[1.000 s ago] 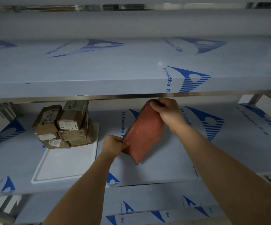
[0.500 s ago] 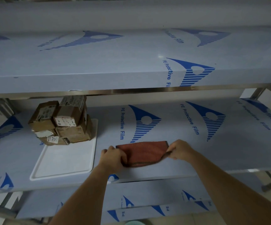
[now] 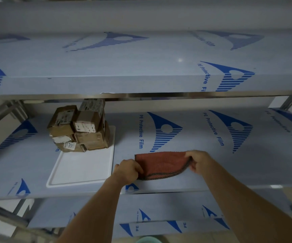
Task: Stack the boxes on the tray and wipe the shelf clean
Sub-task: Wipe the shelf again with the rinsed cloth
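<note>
Film-covered middle shelf [image 3: 211, 172]: cardboard boxes [image 3: 82, 128] stacked at the back of the white tray [image 3: 82, 174], left of the hands. Red cloth [image 3: 161, 165] lies flat, long axis left-to-right — left hand [image 3: 127, 170] pinches its left end, right hand [image 3: 198, 161] its right. Unwiped surface lies mainly rightward, so the right hand is nearer.

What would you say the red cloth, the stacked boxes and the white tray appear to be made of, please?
The cloth, held by the left hand and right hand, looks like soft textured fabric, perhaps microfibre: dimpled weave, dark stitched edge, limp sag. The boxes look like brown cardboard, matte, with paper labels. The tray seems smooth white plastic, going by its moulded raised rim, though that is uncertain.
</note>
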